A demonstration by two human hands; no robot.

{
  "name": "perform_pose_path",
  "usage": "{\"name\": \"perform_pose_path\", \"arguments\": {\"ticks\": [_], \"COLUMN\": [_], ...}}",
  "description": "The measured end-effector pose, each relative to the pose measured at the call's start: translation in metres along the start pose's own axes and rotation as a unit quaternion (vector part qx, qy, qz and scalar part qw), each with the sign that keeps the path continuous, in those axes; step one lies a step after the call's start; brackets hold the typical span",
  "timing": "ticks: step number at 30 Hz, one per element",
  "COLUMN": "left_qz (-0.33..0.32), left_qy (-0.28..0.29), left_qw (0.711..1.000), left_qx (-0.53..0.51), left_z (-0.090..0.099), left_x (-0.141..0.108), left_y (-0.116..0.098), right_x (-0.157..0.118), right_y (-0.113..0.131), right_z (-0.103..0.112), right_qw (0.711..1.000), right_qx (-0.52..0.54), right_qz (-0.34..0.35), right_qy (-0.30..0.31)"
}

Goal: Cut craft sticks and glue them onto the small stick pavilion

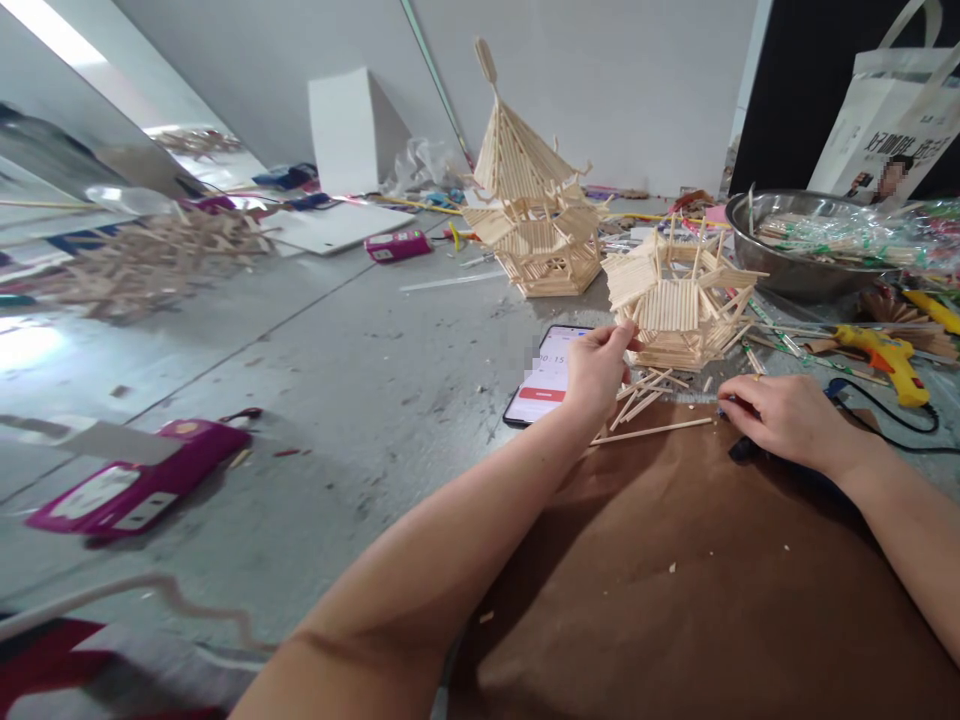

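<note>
My left hand [600, 370] has its fingers pinched together at the lower left edge of a small stick-built model [679, 300]; whatever lies between the fingertips is too small to make out. Below it are several loose thin sticks [641, 400], one long one lying across the brown sheet [675, 560]. A phone [546, 375] with a lit screen lies partly behind the left hand. My right hand [765, 415] is closed low over the sheet's back edge, beside a small black object [742, 450]; what its fingers hold is hidden.
A taller stick pagoda [536, 220] stands behind. At right are a metal bowl [802, 245] of sticks and wrappers and a yellow glue gun [885, 362] with a cable. Purple power strips [150, 475] and a stick pile [165, 250] lie left.
</note>
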State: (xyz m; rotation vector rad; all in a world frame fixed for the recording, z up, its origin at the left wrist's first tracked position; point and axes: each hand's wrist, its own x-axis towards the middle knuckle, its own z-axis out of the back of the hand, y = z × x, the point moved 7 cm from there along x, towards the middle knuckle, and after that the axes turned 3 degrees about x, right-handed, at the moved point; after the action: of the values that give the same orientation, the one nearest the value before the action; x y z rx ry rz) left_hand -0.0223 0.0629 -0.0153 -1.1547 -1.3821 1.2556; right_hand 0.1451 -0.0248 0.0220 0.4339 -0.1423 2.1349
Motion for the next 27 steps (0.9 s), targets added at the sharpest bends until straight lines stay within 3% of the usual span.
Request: {"name": "perform_pose_path", "arguments": {"ticks": [27], "left_qz": [-0.011], "left_qy": [0.022], "left_qw": [0.999], "left_qx": [0.026], "left_z": [-0.0008], "left_x": [0.0027], "left_y": [0.0024], "right_x": [-0.0005], "right_y": [-0.0005], "right_z": [-0.0011], "right_qw": [1.000], "right_qx": [-0.004], "right_qz": [-0.007], "right_qy": [0.017]}}
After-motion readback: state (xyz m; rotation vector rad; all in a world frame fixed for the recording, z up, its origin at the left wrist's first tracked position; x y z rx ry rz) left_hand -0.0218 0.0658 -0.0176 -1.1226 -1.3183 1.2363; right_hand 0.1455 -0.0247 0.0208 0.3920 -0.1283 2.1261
